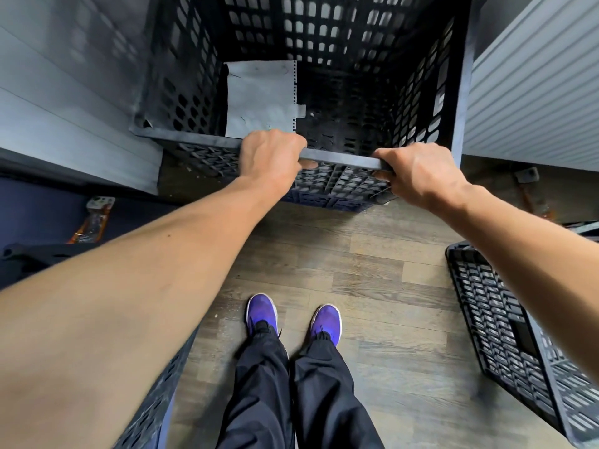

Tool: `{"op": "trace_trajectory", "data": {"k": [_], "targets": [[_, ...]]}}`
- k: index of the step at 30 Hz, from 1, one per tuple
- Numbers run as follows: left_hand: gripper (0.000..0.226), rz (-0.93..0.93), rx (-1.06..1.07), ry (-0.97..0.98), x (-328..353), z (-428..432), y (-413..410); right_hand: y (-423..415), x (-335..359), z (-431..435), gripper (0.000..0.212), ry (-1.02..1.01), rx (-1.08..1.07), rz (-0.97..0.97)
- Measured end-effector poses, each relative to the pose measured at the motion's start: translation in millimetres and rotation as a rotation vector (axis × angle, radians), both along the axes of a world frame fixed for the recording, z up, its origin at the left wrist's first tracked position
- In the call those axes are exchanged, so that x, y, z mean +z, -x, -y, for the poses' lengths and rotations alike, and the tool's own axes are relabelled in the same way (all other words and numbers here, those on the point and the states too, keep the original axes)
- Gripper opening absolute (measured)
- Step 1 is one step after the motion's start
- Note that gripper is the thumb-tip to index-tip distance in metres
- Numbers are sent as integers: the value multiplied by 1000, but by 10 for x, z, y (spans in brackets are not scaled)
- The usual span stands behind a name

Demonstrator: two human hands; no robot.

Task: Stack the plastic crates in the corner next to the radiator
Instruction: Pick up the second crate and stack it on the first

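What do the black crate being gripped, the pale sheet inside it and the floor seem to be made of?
The crate looks like moulded plastic, matte black and dusty: regular lattice holes, ribbed rim. The sheet is probably paper, flat grey-white, with a perforated edge and small tears. The floor is wood-look planks, perhaps laminate or vinyl: grain pattern, plank seams, low sheen.

I am watching a wood-plank floor that is carrying a black plastic crate in the corner. A second black crate is sitting at the right, a third crate at lower left, and two purple shoes are standing between them.
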State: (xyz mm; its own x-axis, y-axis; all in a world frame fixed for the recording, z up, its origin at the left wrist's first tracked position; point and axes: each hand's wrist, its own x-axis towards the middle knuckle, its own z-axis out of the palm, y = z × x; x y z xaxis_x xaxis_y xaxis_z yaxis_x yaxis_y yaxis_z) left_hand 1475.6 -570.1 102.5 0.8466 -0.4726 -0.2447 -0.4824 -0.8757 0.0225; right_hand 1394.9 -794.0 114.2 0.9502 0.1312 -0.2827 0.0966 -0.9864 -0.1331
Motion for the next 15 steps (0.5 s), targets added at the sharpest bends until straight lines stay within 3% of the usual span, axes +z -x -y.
{"op": "trace_trajectory", "data": {"k": [9,15], "targets": [[17,-12,17,154,-56,8,57,-4,19,-123,22,-12,-85,-85],[40,-55,-51,267,15,-412,17,-165,-16,-562,35,-93,-10,-10]]}}
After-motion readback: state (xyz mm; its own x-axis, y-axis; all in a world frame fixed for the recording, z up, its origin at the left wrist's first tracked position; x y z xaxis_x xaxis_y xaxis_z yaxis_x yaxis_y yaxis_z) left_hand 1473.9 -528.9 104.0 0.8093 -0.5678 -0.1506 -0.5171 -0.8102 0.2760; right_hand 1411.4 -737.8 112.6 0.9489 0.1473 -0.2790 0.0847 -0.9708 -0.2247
